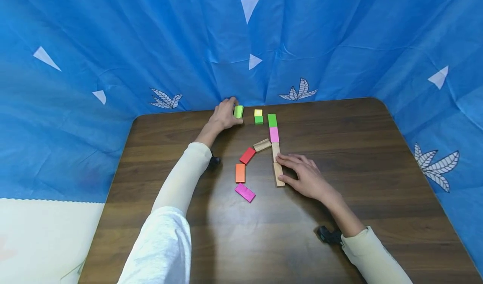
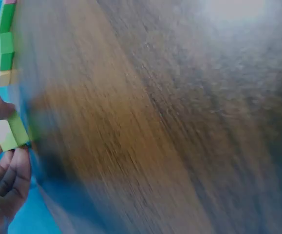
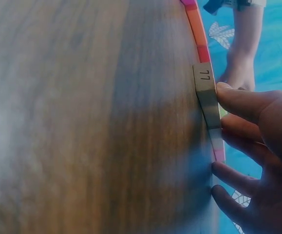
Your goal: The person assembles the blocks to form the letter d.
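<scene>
At the table's far edge, my left hand (image 1: 224, 114) pinches a light green block (image 1: 238, 111) between thumb and fingers. The left wrist view shows this block (image 2: 18, 130) with fingers on both sides of it. My right hand (image 1: 307, 177) rests at the near end of a straight row, its thumb and fingertips against the right side of a plain wooden block (image 1: 278, 176). Beyond it in line lie another wooden block (image 1: 276, 148), a pink block (image 1: 274, 134) and a green block (image 1: 272, 120). Printed marks show on the near wooden block's end (image 3: 205, 75).
A curved line runs left from the row: a wooden block (image 1: 262, 145), a red block (image 1: 247, 155), an orange block (image 1: 240, 173) and a magenta block (image 1: 245, 192). A yellow block (image 1: 258, 112) and green block (image 1: 258, 120) stand at the back. Blue cloth (image 1: 211, 45) hangs behind the table.
</scene>
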`<state>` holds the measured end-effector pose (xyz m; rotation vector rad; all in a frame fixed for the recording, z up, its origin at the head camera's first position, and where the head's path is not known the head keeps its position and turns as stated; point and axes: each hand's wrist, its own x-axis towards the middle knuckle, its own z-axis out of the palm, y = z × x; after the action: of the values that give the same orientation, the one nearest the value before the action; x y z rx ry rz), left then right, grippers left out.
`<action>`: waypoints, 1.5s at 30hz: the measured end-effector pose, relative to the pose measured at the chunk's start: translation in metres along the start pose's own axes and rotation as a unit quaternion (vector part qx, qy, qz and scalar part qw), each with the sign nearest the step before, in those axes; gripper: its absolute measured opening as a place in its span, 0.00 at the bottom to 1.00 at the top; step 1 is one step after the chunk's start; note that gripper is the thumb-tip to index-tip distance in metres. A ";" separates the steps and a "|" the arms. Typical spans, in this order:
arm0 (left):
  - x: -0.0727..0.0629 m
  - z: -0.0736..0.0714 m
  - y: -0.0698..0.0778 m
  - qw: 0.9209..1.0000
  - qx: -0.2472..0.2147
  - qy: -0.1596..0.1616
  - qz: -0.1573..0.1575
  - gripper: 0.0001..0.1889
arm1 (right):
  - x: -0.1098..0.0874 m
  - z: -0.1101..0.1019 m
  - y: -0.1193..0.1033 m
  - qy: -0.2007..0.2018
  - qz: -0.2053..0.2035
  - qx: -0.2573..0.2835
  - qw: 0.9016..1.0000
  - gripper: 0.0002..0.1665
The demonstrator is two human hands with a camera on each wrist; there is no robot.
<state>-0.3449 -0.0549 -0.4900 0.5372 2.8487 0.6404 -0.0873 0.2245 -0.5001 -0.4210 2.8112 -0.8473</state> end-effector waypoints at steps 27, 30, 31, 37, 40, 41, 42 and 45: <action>-0.157 0.017 0.057 0.977 -0.101 -0.014 0.185 0.32 | -0.001 0.001 0.002 0.012 -0.022 -0.002 1.000 0.37; -0.178 0.022 0.065 0.974 -0.106 -0.023 0.198 0.33 | -0.001 0.001 0.003 0.014 -0.025 -0.003 1.000 0.37; -0.184 0.024 0.068 0.973 -0.109 -0.027 0.202 0.33 | -0.001 0.001 0.003 0.014 -0.025 -0.003 1.000 0.37; -0.216 0.039 0.080 0.966 -0.106 -0.050 0.232 0.31 | 0.000 0.002 0.003 0.015 -0.024 -0.002 1.000 0.37; -0.228 0.049 0.082 0.963 -0.084 -0.069 0.245 0.31 | 0.000 0.002 0.003 0.015 -0.024 0.000 1.000 0.37; -0.231 0.052 0.082 0.963 -0.076 -0.076 0.247 0.31 | 0.000 0.002 0.004 0.014 -0.024 0.000 1.000 0.37; -0.234 0.054 0.083 0.962 -0.069 -0.081 0.251 0.31 | 0.000 0.002 0.004 0.014 -0.023 0.001 1.000 0.37; -0.238 0.060 0.084 0.960 -0.045 -0.086 0.263 0.31 | -0.001 0.002 0.004 0.013 -0.023 0.001 1.000 0.37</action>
<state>-0.0854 -0.0522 -0.4853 1.2865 2.4967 0.7521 -0.0871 0.2263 -0.5039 -0.4794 2.8342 -0.8712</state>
